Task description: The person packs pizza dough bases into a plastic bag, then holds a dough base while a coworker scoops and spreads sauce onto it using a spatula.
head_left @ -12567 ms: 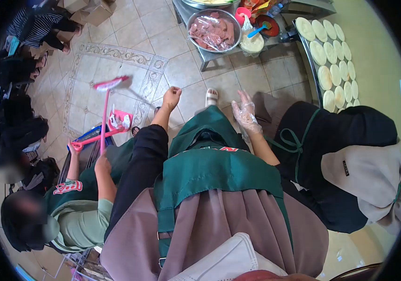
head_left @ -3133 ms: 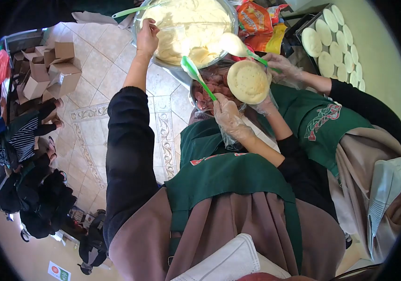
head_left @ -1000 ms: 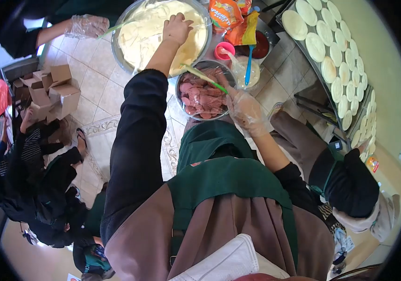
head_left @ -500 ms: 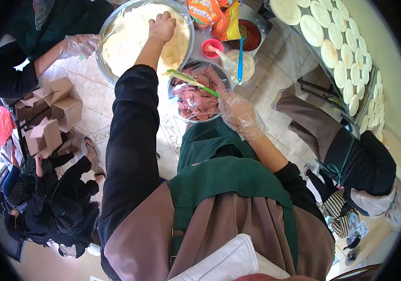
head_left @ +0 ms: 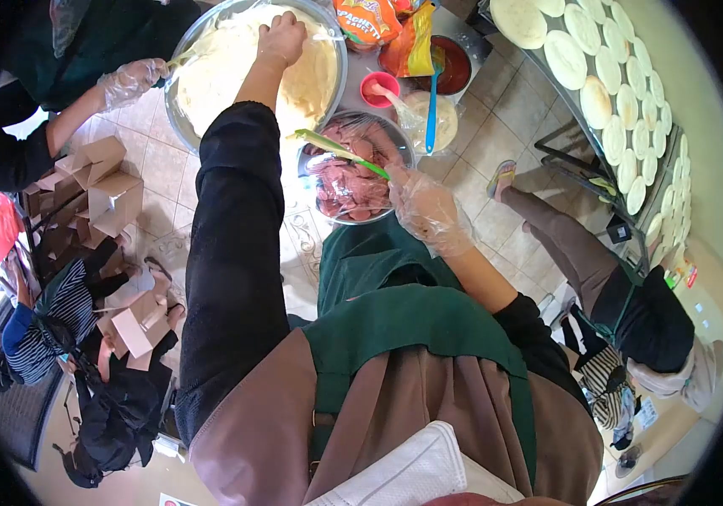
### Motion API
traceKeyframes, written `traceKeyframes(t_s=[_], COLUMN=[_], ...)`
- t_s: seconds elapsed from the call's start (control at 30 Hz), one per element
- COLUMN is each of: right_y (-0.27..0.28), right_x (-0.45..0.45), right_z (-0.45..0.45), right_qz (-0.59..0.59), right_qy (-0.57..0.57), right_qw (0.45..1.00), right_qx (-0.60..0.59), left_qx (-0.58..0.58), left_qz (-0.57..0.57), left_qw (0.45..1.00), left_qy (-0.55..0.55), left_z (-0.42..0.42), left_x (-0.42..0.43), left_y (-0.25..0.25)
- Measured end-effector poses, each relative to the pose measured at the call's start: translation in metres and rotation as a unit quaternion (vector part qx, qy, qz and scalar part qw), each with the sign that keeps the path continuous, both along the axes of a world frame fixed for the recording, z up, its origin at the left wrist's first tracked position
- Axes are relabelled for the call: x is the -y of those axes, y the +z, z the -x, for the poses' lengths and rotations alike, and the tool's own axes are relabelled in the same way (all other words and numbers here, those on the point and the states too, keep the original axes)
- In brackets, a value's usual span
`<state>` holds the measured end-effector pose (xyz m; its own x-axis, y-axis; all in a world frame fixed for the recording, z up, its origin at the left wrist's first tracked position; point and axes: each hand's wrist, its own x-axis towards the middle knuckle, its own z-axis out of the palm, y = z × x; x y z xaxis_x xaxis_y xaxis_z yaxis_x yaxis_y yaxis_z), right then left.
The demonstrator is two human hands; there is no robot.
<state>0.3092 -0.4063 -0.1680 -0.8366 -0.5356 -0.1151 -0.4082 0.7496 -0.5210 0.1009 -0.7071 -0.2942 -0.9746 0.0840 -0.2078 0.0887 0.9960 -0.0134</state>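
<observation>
My left hand [head_left: 283, 38], with curled fingers, is over a large metal bowl [head_left: 342, 72] of pale creamy mixture [head_left: 301, 84]. Clear plastic film [head_left: 321, 35] shows beside that hand; what its fingers grip is hidden. In a clear plastic glove, my right hand [head_left: 429, 207] is closed on a green-handled spatula [head_left: 370, 166] with pale mixture on its blade. The spatula lies across the top of a smaller metal bowl of reddish sliced sausage [head_left: 353, 181], partly covered with clear film.
A co-worker's gloved hand [head_left: 132, 83] is at the bowl's left rim. Spaghetti sauce packs [head_left: 367, 21], a pink cup [head_left: 380, 88], a blue-handled utensil [head_left: 432, 110] and a pot of red sauce [head_left: 454, 66] stand to the right. Flat round breads [head_left: 566, 59] fill a rack. Cardboard boxes [head_left: 113, 198] and people surround me.
My left hand has shifted slightly left and up over the bowl. My right hand keeps the spatula nearly in place. At lower left, people and a box have moved.
</observation>
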Motion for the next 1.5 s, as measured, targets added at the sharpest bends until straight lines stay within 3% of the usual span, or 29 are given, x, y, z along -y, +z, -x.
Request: traceKeyframes(t_s=[0.23,0.4,0.6,0.73,0.8,0.93,1.03,1.1,1.13,1.2,1.37,1.5], right_y=[-0.001,-0.003,-0.007,-0.003,-0.005,-0.001,0.002,0.000,0.000,0.000,0.002,-0.001], right_x=[-0.002,-0.002,-0.006,-0.005,-0.005,-0.005,-0.004,-0.005,-0.005,-0.005,-0.003,-0.004], right_z=[0.001,-0.002,-0.005,-0.006,-0.007,-0.008,-0.009,-0.010,-0.010,-0.010,-0.010,-0.012], right_qz=[-0.006,0.009,0.009,-0.003,0.001,-0.004,0.004,0.005,0.005,0.001,0.013,-0.005], right_qy=[0.010,0.006,0.015,0.012,0.010,0.005,-0.005,-0.006,-0.006,-0.003,0.004,-0.001], right_qw=[1.000,1.000,1.000,1.000,1.000,0.999,0.999,0.999,0.999,0.999,1.000,0.998], right_qx=[0.005,0.006,0.009,0.025,0.024,0.037,0.041,0.043,0.044,0.048,0.027,0.055], left_qx=[-0.042,-0.111,-0.055,-0.040,-0.050,-0.044,-0.072,-0.130,-0.131,-0.103,-0.035,-0.049], left_qz=[-0.016,-0.090,-0.106,-0.108,-0.039,-0.025,-0.051,-0.207,-0.206,-0.265,-0.123,-0.069], left_qw=[0.999,0.989,0.987,0.985,0.983,0.983,0.988,0.969,0.970,0.946,0.970,0.972], left_qy=[-0.023,-0.040,-0.106,-0.127,-0.173,-0.174,-0.123,0.026,0.025,0.156,0.206,0.218], left_z=[-0.006,-0.012,-0.018,-0.025,-0.025,-0.019,-0.014,-0.007,-0.002,0.003,0.002,0.009], left_x=[0.004,0.011,0.013,0.007,0.005,0.003,0.008,0.020,0.025,0.028,0.004,0.005], left_y=[-0.001,0.001,0.017,0.024,0.022,0.016,0.002,-0.024,-0.035,-0.039,-0.003,-0.019])
